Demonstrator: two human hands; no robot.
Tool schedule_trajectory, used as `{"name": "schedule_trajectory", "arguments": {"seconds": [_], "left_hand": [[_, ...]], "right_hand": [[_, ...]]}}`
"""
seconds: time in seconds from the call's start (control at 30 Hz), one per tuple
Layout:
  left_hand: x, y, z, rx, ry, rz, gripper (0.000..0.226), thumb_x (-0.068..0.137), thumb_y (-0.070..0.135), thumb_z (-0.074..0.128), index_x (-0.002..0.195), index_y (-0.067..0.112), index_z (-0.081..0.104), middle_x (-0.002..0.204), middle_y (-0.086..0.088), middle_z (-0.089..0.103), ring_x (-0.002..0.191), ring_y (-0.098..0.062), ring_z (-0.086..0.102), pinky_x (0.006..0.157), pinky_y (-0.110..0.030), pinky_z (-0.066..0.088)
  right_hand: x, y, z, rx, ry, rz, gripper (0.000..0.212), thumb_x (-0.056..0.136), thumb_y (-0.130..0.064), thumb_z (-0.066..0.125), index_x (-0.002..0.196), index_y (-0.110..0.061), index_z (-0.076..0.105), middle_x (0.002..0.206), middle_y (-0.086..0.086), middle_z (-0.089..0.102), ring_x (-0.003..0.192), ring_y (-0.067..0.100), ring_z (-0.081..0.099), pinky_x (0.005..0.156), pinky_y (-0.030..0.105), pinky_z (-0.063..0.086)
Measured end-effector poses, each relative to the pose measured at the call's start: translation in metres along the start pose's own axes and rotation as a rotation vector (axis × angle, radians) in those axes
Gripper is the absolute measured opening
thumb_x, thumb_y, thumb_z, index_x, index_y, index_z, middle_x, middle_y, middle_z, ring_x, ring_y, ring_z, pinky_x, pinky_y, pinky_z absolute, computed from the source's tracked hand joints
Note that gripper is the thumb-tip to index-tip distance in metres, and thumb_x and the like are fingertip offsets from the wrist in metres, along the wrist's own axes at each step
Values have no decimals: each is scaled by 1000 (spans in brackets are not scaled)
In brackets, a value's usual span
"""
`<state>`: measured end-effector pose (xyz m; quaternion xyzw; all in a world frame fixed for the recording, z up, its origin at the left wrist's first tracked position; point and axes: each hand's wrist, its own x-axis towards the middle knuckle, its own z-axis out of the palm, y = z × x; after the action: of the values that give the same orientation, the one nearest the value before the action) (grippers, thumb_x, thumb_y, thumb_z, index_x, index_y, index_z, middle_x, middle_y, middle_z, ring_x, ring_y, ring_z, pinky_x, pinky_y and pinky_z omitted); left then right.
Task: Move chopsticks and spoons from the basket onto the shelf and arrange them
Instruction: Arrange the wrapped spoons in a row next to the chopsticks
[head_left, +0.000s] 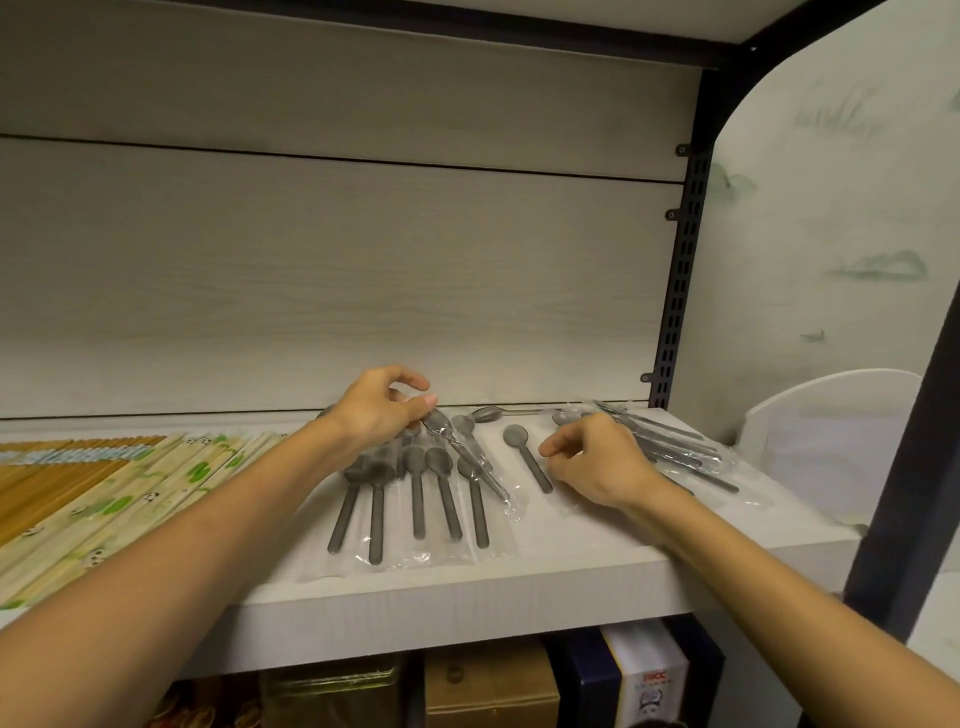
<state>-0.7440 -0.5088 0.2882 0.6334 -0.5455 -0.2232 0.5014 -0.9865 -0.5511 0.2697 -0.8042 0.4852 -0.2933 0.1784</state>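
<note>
- The shelf (519, 587) is a pale wood-grain board; its front edge runs across the lower middle of the view, and every place below is given from that edge.
- A row of grey spoons (415, 493) in clear wrappers lies just behind the edge, handles pointing toward it, bowls toward the back panel (363, 260).
- The left hand (376, 410) is above the bowls of that row, thumb and fingers curled and pinching a wrapped metal spoon (467, 452) that slants down toward the edge.
- The right hand (597, 457) rests further right along the edge, fingers loosely curled; I cannot tell whether they grip anything.
- One single grey spoon (527, 462) lies between the two hands, apart from the row, its handle partly hidden by the right hand.
- Behind the right hand, a loose heap of wrapped spoons (670, 447) spreads toward the shelf's right end, near the black slotted upright (675, 286).
- Wrapped chopsticks (93, 499), tan and green-patterned, lie packed side by side at the left, reaching the front edge.
- Bare board shows between the grey row's handles and the edge, and between the row and the back panel.
- A white curved basket (831, 431) stands past the shelf's right end.
- Below the edge, boxes (493, 686) sit on a lower level.
</note>
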Motion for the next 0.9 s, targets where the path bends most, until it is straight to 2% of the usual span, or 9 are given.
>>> {"name": "schedule_trajectory", "arguments": {"seconds": [0.1, 0.2, 0.33, 0.47, 0.57, 0.67, 0.77, 0.87, 0.9], "left_hand": [[-1, -1, -3, -6, -17, -6, 25, 89, 22, 67, 112, 14, 60, 94, -18, 68, 67, -15, 61, 60, -22, 47], [-2, 0, -3, 22, -35, -10, 24, 89, 23, 67, 111, 15, 60, 85, -13, 66, 62, -14, 59, 53, -21, 45], [-2, 7, 1, -24, -92, -5, 24, 90, 21, 65, 112, 12, 58, 82, -11, 62, 58, -16, 59, 46, -17, 45], [2, 9, 5, -45, -121, -16, 26, 90, 19, 65, 114, 12, 57, 81, -9, 61, 60, -16, 62, 51, -19, 50], [6, 8, 8, -33, -123, -26, 30, 88, 16, 68, 116, 12, 57, 81, -9, 63, 62, -15, 63, 56, -20, 52], [10, 8, 9, -25, -131, -16, 33, 86, 11, 70, 116, 13, 58, 86, -9, 63, 70, -21, 62, 64, -28, 53], [13, 7, 9, 95, -123, 48, 30, 85, 14, 72, 112, 19, 60, 102, -8, 62, 73, -20, 61, 73, -31, 55], [13, 0, 11, 306, -101, 162, 37, 85, 28, 71, 119, 26, 57, 117, 1, 57, 79, -14, 59, 71, -19, 51], [13, -4, 11, 413, -93, 209, 41, 85, 33, 70, 123, 28, 55, 121, 4, 55, 83, -14, 57, 73, -19, 49]], "right_hand": [[13, -6, 6, -25, 18, -52, 21, 85, -5, 60, 95, -12, 77, 79, -7, 65, 82, 8, 57, 74, 13, 39], [25, -9, 11, -18, -14, -109, 18, 85, -9, 63, 98, -12, 75, 83, -5, 66, 84, 8, 59, 79, 16, 43], [39, 1, 7, -61, -25, -147, 20, 88, -27, 66, 103, -14, 72, 98, -1, 71, 94, 14, 61, 85, 24, 45], [63, 12, -4, -213, 48, -209, 17, 90, -21, 62, 102, -13, 71, 99, 3, 71, 94, 24, 61, 85, 32, 49], [85, 12, -5, -337, 7, -277, 25, 90, -26, 62, 112, -16, 68, 106, 3, 70, 99, 25, 61, 87, 36, 49], [105, 11, 0, -470, -30, -341, 26, 91, -32, 61, 113, -19, 67, 108, 2, 69, 105, 26, 59, 87, 36, 45], [119, 11, 10, -631, -58, -403, 24, 91, -38, 61, 109, -22, 66, 109, 2, 68, 108, 27, 55, 87, 36, 36], [128, 14, 21, -751, -88, -452, 22, 95, -37, 55, 106, -21, 65, 110, 4, 65, 108, 28, 55, 87, 38, 33], [130, 15, 25, -767, -84, -464, 22, 97, -34, 52, 108, -20, 65, 110, 5, 65, 108, 29, 55, 87, 38, 33]]}}
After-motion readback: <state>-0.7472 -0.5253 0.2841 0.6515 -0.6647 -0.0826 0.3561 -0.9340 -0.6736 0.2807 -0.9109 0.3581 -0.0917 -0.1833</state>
